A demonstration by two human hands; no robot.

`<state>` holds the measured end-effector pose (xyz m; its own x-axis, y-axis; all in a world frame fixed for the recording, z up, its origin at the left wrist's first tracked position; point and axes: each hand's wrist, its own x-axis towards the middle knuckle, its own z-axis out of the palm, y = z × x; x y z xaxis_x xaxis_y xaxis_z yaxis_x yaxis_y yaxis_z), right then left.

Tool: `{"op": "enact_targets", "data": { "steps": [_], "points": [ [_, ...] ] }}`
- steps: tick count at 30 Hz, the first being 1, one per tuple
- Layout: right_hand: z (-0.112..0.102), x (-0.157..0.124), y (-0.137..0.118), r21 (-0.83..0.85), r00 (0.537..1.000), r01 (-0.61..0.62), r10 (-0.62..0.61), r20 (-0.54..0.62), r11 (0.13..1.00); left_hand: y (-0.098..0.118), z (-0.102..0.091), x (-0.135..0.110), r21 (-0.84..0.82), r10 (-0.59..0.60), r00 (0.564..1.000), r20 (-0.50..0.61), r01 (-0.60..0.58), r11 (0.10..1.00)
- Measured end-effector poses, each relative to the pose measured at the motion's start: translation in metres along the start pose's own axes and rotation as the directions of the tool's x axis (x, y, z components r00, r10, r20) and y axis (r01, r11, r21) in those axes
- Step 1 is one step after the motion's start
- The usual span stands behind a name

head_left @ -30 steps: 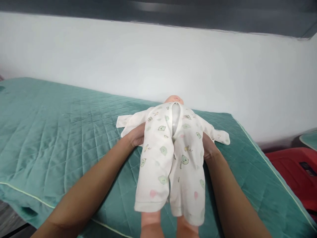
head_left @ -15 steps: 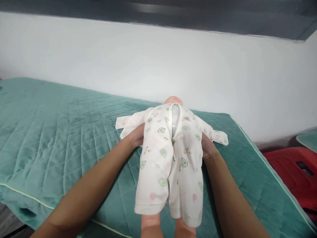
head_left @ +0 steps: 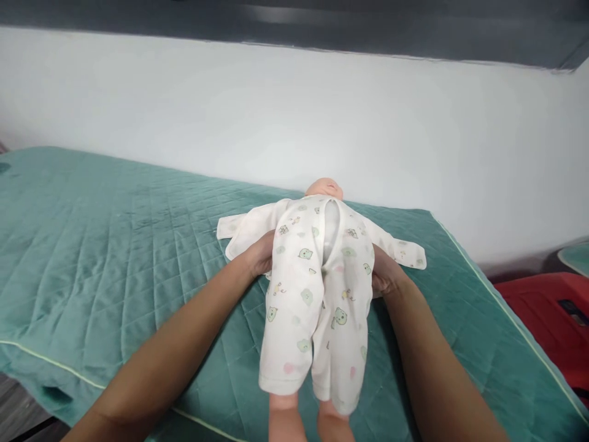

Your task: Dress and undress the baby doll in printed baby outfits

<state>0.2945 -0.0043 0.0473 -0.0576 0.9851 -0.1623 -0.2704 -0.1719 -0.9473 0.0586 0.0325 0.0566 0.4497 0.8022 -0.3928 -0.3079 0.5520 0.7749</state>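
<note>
A baby doll [head_left: 324, 186] lies on its back on a green quilted mattress [head_left: 115, 245], head towards the wall. It wears a white onesie [head_left: 313, 288] printed with small green animals and pink hearts, open down the front. Its bare legs [head_left: 288, 417] stick out towards me. My left hand [head_left: 260, 255] grips the doll's torso from the left, fingers tucked under the cloth. On the other side my right hand [head_left: 385, 273] holds the torso, its fingers also hidden behind the cloth.
A white wall [head_left: 294, 116] runs right behind the mattress. A red object [head_left: 547, 319] sits low at the right, beyond the mattress edge. A strip of dark floor [head_left: 18, 411] shows at the bottom left corner.
The doll has shifted a little away from me along the mattress, with both hands still on its sides. More of its bare legs shows now.
</note>
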Motion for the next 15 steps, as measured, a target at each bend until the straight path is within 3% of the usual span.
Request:
{"op": "enact_targets", "data": {
  "steps": [3,8,15],
  "points": [
    [-0.008,0.001,-0.001,-0.034,0.998,-0.039,0.041,0.049,0.999,-0.002,-0.005,0.004,0.045,-0.017,0.999,0.032,0.016,0.999],
    [-0.017,0.000,0.002,-0.149,1.000,-0.018,0.017,-0.009,0.989,-0.003,-0.005,0.003,0.116,0.040,0.998,0.047,-0.045,0.992],
    [-0.002,-0.003,0.003,-0.208,0.992,0.067,-0.087,-0.091,0.976,-0.005,-0.009,0.009,0.093,0.152,0.987,0.044,-0.155,0.983]
  ]
}}
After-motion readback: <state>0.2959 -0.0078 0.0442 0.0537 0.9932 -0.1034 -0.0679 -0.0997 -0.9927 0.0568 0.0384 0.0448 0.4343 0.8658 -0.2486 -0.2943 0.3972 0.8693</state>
